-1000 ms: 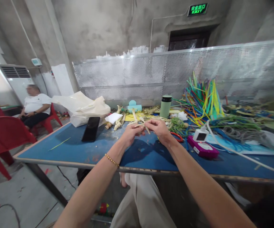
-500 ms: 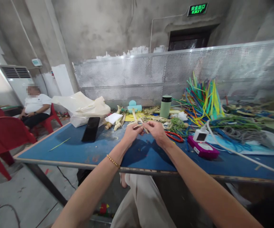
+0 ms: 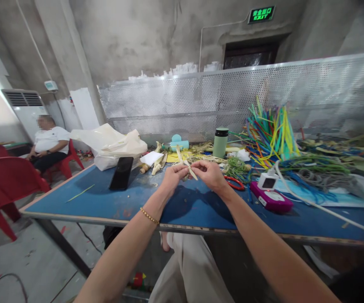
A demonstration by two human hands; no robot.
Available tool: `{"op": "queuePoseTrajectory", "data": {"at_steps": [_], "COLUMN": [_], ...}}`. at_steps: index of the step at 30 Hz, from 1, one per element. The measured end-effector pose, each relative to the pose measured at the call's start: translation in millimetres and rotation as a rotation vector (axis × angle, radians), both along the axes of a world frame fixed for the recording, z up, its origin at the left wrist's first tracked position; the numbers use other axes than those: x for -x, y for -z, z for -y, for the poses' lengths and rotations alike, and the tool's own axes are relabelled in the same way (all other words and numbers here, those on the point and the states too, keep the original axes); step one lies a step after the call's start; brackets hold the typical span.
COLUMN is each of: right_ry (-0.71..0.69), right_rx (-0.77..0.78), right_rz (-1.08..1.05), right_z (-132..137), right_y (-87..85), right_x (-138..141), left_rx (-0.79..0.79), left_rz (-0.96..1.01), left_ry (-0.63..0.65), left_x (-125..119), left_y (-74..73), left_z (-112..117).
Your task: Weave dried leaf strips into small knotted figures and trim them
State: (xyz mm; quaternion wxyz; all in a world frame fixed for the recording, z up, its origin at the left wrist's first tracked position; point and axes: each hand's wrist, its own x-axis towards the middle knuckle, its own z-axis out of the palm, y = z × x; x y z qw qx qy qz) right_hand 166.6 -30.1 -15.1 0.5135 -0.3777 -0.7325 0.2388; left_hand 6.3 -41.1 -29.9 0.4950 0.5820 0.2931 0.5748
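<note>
Pale, flat plant-like strips (image 3: 191,170) cross one another between my two hands, above the blue table (image 3: 106,207). My left hand (image 3: 175,176) is closed on them, thumb against fingers. From the other side my right hand (image 3: 209,173) pinches the same strips near their crossing. One strip end points up and away from me, another slants down toward me between the hands. Exactly which strip each hand grips is partly hidden by the fingers. Red-handled scissors (image 3: 235,183) lie just right of my right hand.
A black phone (image 3: 121,173) and a cream plastic bag (image 3: 112,145) lie on the left. Behind my hands stands a green bottle (image 3: 220,143). Coloured strips (image 3: 276,134), a magenta device (image 3: 272,198) and a white cable (image 3: 314,206) occupy the right. A seated person (image 3: 51,141) is at far left.
A pale strip now slants down toward me between the hands, its end more exposed. My right hand has shifted slightly to the right, its fingers a little farther from the left.
</note>
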Motion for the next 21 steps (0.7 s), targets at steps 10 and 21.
{"op": "queuePoseTrajectory", "data": {"at_steps": [10,21], "right_ry": [-0.159,-0.206], "right_rx": [0.273,0.371], "right_rz": [-0.268,-0.347], "right_z": [7,11], "right_y": [-5.1,-5.3], "right_x": [1,1], "left_rx": [0.04,0.041], "left_rz": [0.0,-0.015], "left_ry": [0.15,0.257], "left_x": [-1,-3], "left_y": [8.1,0.7], "left_z": [-4,6]}}
